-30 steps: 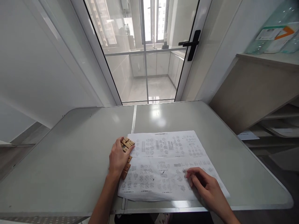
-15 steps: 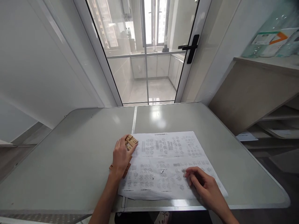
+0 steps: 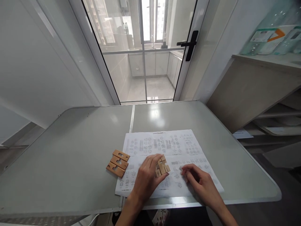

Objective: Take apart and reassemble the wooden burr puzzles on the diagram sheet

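My left hand [image 3: 147,175] curled around small assembled cluster of tan wooden notched blocks [image 3: 161,166], fingers closed on it, cluster over middle of white printed diagram sheet [image 3: 164,147]. My right hand [image 3: 199,182] just right of cluster, fingers bent, fingertips [image 3: 183,170] resting on sheet, gripping nothing that I can see. Three flat tan wooden slotted pieces [image 3: 118,163] lie side by side at sheet's left edge, partly on grey-green folding table [image 3: 70,157], apart from both hands. Glass door [image 3: 145,50] beyond table.
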Demonstrator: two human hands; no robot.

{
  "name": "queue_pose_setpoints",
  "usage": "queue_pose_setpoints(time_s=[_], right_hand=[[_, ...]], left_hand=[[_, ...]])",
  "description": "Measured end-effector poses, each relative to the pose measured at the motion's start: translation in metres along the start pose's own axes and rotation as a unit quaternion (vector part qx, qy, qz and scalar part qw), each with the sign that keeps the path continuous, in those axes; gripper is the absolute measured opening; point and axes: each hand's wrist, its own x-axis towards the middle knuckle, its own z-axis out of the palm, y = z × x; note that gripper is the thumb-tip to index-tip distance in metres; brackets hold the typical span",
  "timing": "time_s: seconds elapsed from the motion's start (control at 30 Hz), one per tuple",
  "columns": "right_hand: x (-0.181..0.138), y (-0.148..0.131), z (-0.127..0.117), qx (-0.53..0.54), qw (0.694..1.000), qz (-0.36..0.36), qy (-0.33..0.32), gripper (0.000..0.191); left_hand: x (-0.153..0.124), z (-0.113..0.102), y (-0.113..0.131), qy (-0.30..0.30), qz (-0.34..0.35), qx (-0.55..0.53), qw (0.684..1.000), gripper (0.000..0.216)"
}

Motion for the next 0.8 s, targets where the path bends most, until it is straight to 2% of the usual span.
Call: queue_pose_setpoints(time_s=[0.13,0.37,0.57,0.8], right_hand=[[-0.001,-0.015,0.014,-0.043,0.999,-0.027,0.000,0.028],[0.002,-0.029,0.041,-0.047,0.996,-0.081,0.007,0.022],[0.003,-0.027,0.044,-0.048,0.995,-0.092,-0.007,0.023],[0.004,-0.026,0.043,-0.067,0.991,-0.115,-0.018,0.019]], left_hand=[[-0.005,0.004,-0.005,-0.032,0.008,0.004,0.999,0.077],[-0.020,0.003,-0.007,-0.029,-0.023,0.022,0.999,0.094],[-0.039,0.000,-0.012,-0.018,-0.070,0.023,0.997,0.087],[-0.043,-0.003,-0.013,-0.010,-0.114,-0.037,0.993,0.075]])
